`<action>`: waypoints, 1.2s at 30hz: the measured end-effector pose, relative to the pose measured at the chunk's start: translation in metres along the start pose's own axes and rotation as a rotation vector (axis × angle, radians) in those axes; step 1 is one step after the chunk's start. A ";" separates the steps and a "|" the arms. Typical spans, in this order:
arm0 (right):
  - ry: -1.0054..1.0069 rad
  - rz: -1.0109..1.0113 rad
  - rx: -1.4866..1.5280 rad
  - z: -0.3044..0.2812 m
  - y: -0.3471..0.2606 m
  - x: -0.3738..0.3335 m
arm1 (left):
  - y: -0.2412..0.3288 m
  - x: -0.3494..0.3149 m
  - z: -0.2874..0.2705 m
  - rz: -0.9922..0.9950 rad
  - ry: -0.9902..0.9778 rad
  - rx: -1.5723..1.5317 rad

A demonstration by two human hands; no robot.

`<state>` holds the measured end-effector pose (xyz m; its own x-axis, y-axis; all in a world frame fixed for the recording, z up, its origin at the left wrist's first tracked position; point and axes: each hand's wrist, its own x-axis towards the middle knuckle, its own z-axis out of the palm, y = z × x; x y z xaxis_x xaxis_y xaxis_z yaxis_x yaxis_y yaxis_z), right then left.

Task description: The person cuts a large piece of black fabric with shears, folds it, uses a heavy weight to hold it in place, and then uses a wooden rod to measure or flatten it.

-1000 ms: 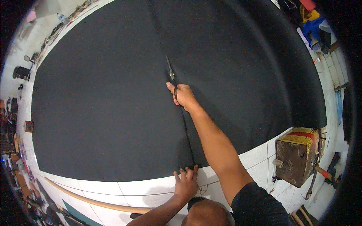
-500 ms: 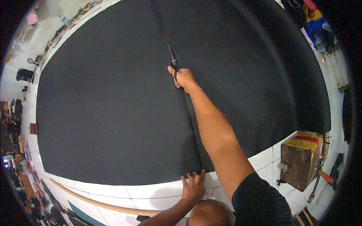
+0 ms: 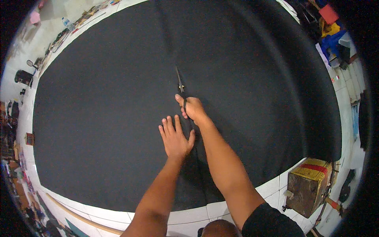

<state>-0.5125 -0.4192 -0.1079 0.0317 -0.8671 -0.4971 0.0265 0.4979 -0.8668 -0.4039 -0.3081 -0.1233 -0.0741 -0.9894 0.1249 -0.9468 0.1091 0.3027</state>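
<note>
A large black sheet of material [image 3: 98, 118] lies spread over the white tiled floor. My right hand [image 3: 193, 109] is closed round the black handles of a pair of scissors [image 3: 180, 81], whose blades point away from me at the middle of the sheet. A cut line runs from the scissors back toward the sheet's near edge. Just left of that line, my left hand [image 3: 176, 139] lies flat on the material with its fingers spread. The blade tips look nearly together, and whether material lies between them is hard to make out.
A worn brown and yellow box [image 3: 306, 189] stands at the near right, with a hammer-like tool [image 3: 333, 203] beside it. Along the near left edge lies a long wooden pole [image 3: 83, 215]. Tools and a plastic bottle [image 3: 66, 21] sit past the far left edge.
My left hand has moved from the sheet's near edge forward onto the material, close behind the scissors. The view has shifted, so the sheet and scissors appear lower in the picture.
</note>
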 end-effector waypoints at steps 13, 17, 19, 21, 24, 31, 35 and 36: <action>0.020 0.070 -0.024 0.001 0.007 0.009 | -0.001 0.015 -0.009 -0.088 -0.166 -0.022; 0.101 0.024 -0.046 0.006 0.014 0.012 | -0.005 0.010 0.000 -0.052 -0.152 -0.024; 0.093 0.055 0.018 0.013 -0.003 0.023 | -0.009 0.005 -0.001 -0.077 -0.191 0.016; 0.095 0.017 -0.026 0.009 -0.016 0.056 | -0.003 0.008 0.001 -0.065 -0.171 0.009; 0.116 -0.013 -0.112 0.005 -0.045 0.113 | 0.000 0.008 0.005 -0.067 -0.202 0.012; 0.097 -0.011 -0.151 0.009 -0.079 0.167 | -0.005 0.006 0.005 -0.075 -0.234 0.004; 0.080 -0.038 -0.102 0.010 -0.073 0.180 | -0.009 0.003 0.008 -0.066 -0.219 0.017; 0.037 -0.006 -0.055 0.013 -0.093 0.181 | -0.012 0.002 0.006 -0.065 -0.215 0.028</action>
<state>-0.4967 -0.6220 -0.1167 -0.0055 -0.8703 -0.4925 -0.0283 0.4924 -0.8699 -0.3946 -0.3117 -0.1325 -0.0751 -0.9923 -0.0989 -0.9598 0.0450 0.2772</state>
